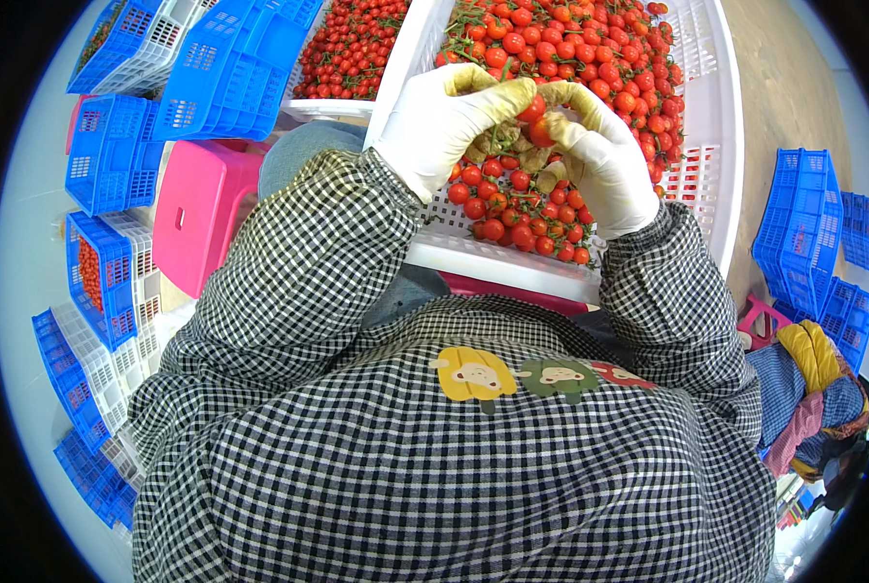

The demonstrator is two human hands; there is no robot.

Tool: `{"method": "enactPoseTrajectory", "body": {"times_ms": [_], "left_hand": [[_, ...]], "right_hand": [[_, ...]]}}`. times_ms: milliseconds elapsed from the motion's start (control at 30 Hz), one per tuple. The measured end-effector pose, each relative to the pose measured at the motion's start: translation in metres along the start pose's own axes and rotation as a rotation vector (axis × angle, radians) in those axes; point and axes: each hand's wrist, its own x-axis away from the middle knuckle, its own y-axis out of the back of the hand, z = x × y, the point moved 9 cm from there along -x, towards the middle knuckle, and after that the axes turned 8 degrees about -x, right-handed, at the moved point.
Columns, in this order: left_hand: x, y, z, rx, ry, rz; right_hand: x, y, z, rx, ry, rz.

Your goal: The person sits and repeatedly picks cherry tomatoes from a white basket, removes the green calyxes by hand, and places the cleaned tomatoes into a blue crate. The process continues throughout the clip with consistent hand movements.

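Both my hands wear white gloves stained yellow-green at the fingers. They meet above a white perforated plastic crate [503, 268] heaped with red cherry tomatoes [587, 51], some with green stems. Between the fingertips of my left hand [460, 116] is a cherry tomato [532, 109]. A second cherry tomato [541, 132] sits just below it, pinched at the fingertips of my right hand [609, 164]. My fingers partly hide both tomatoes. More loose tomatoes [522, 218] lie in the near part of the crate, below my hands.
To the left stands another white crate [328, 108] of smaller red tomatoes [350, 51]. A pink plastic stool [201, 211] and stacked blue crates [237, 73] are also there. More blue crates [798, 226] stand at right, near a pile of clothing [813, 386].
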Motion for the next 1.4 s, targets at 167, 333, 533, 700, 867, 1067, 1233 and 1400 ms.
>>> {"method": "enactPoseTrajectory", "body": {"times_ms": [167, 333, 533, 700, 867, 1067, 1233, 1400], "left_hand": [[-0.007, 0.001, 0.006, -0.023, 0.076, 0.047], [-0.007, 0.023, -0.004, -0.016, 0.023, -0.092], [-0.058, 0.135, -0.027, 0.118, -0.060, -0.515], [-0.087, 0.173, -0.014, 0.345, -0.093, -0.609], [-0.086, 0.160, -0.007, 0.011, -0.072, -0.532], [-0.097, 0.155, 0.004, 0.038, -0.040, -0.464], [-0.097, 0.155, 0.008, 0.086, 0.006, -0.476], [-0.096, 0.156, 0.004, 0.087, -0.011, -0.503]], "right_hand": [[-0.014, -0.005, 0.000, 0.177, 0.046, 0.031], [-0.012, 0.003, -0.003, -0.188, -0.029, 0.131], [-0.015, 0.006, -0.008, -0.417, -0.178, 0.103], [-0.010, 0.014, -0.001, -0.322, -0.139, -0.035], [0.007, 0.042, 0.052, -0.170, 0.040, -0.010], [0.043, 0.251, 0.204, 0.133, 0.492, -0.774], [0.027, 0.331, 0.232, 0.403, 0.421, -1.210], [-0.043, 0.139, 0.165, 1.048, 0.579, -0.345]]}}
